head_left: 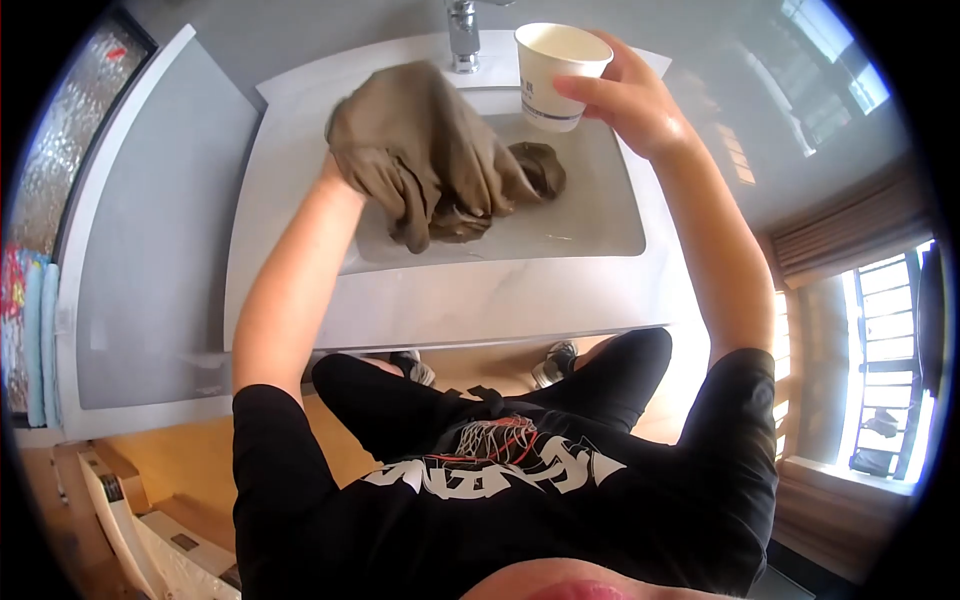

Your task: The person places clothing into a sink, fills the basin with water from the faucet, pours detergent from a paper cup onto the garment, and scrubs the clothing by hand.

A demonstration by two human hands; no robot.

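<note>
A wet-looking, greyish-brown cloth (pixel 420 140) is draped over my left hand (pixel 342 182), raised above the sink. Only the wrist shows, so I cannot see how the fingers are set under the fabric. The cloth's lower end trails into the white sink basin (pixel 600 225), where a darker bunched part lies. To the right, my right hand (pixel 630 95) grips a white paper cup (pixel 550 80) with printed blue marks and a blue line near its base. The cup is held up over the basin's back right corner, tilted slightly; its contents cannot be made out.
A chrome faucet (pixel 464 38) stands behind the basin on the white countertop (pixel 500 300). On the left is a grey panel (pixel 165 230) with a pale frame, and blue cloths (pixel 42 340) hang beyond it. A barred window (pixel 888 360) is at the right.
</note>
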